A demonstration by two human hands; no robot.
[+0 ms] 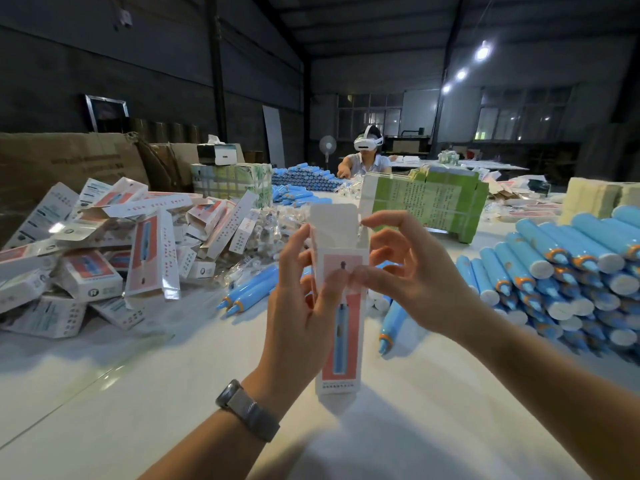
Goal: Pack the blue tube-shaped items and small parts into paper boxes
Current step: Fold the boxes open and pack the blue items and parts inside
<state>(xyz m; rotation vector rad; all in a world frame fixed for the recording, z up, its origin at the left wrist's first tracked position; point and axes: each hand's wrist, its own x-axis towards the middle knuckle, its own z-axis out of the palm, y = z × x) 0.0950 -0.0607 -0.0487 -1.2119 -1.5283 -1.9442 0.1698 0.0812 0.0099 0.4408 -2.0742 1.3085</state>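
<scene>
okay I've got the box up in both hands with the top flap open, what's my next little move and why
Probably fold the open top flap down and tuck it in: the left hand steadies the box, and the right hand fingertips already pinch near the opening.

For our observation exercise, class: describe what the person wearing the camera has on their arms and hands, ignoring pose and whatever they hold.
Both forearms are bare, with no sleeves in view. The left wrist carries a dark grey wristwatch with a woven-looking metal band. The left hand and right hand wear no gloves, and no rings show. The right wrist is bare.
</scene>
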